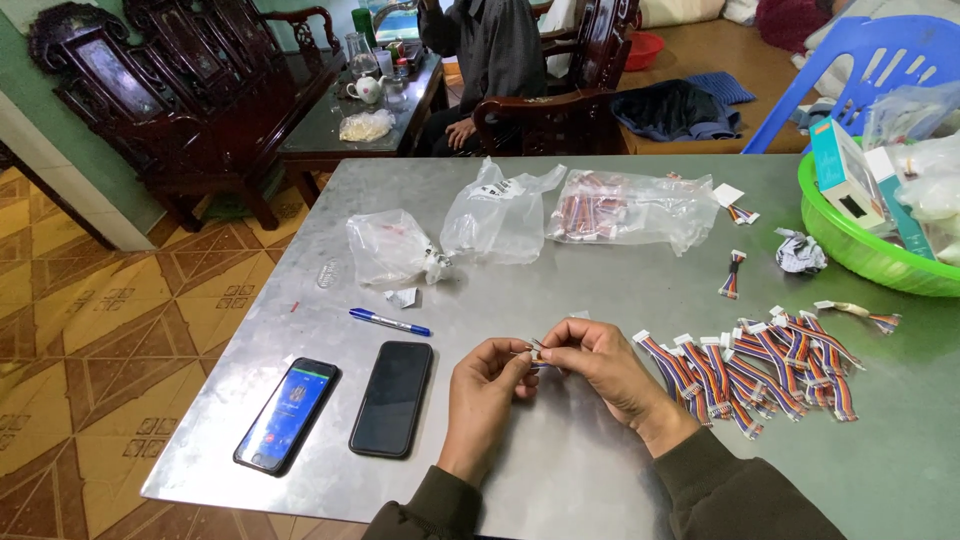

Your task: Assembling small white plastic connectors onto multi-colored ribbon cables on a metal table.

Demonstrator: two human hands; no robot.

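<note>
While two phones lie flat at the left of the metal table, kept off the working patch with a blue pen above them, the left hand pinches one end of a small ribbon cable, fingers curled shut on it. Meeting it, the right hand grips the other end, probably a white connector, though it is mostly hidden. Rightward, a pile of finished-looking rainbow cables lies within reach, and a green basket sits at the edge.

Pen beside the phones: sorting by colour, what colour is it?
Blue pen with a white tip, head view.
</note>
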